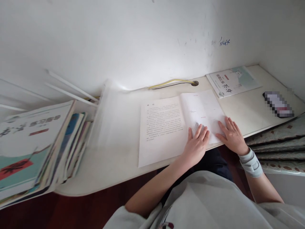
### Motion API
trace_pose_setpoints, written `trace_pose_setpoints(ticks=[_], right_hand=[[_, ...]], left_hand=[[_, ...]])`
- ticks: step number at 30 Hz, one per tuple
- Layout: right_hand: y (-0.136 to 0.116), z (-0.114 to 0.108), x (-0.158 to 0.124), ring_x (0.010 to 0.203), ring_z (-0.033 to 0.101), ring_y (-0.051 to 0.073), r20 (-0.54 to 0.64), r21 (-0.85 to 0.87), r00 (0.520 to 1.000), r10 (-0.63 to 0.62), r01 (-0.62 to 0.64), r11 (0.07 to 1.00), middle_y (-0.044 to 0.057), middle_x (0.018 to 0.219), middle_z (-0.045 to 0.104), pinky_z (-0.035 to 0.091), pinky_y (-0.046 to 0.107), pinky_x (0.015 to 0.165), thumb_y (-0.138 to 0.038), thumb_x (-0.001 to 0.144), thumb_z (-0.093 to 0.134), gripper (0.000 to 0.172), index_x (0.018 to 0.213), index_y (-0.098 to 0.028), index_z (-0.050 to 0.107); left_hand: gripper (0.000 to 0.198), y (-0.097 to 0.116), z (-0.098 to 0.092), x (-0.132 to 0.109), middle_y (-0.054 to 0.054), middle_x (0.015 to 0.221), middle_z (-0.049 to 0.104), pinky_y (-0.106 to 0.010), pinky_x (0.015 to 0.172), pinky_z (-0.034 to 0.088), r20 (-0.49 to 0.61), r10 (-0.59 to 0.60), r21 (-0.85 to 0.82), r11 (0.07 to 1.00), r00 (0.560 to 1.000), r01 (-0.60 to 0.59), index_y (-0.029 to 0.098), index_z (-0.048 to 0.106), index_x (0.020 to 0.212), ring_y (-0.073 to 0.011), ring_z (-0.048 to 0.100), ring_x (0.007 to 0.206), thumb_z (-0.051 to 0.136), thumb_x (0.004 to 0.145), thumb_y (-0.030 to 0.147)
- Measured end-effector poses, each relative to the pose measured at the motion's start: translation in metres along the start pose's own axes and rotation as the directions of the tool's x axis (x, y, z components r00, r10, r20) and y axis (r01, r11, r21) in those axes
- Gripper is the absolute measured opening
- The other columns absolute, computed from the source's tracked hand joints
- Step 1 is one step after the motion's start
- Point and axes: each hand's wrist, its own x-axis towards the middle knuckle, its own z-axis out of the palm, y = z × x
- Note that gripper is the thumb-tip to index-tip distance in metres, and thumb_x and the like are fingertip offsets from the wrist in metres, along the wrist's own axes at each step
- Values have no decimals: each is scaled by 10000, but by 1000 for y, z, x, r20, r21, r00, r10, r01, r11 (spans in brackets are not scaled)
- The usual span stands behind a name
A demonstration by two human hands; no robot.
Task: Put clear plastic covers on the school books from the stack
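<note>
An open book point(166, 127) with printed text on its left page lies on the white desk point(114, 159). My left hand point(196, 143) rests flat across the book's middle fold, fingers stretched out. My right hand point(230, 135) lies flat on the lower corner of the right page, fingers spread, with a grey band around the wrist. Neither hand holds anything.
A stack of books point(35, 149) leans at the desk's left end. A closed booklet point(233, 81) lies at the far right, a dark blurred object point(278, 104) beside it. A yellow cable point(171, 83) runs along the wall to a desk hole. Patterned fabric point(276, 143) lies at right.
</note>
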Motion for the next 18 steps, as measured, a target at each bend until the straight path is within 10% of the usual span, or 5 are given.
trace_pose_setpoints(ticks=[18], right_hand=[[1, -2, 0, 1359, 295, 328, 20, -6, 1000, -23, 23, 1000, 200, 1460, 340, 334, 501, 1045, -458, 904, 418, 545, 1355, -154, 451]], left_hand=[[466, 4, -2, 11, -165, 1445, 384, -671, 1034, 243, 34, 54, -29, 998, 998, -53, 129, 416, 1350, -325, 200, 1396, 328, 893, 109]])
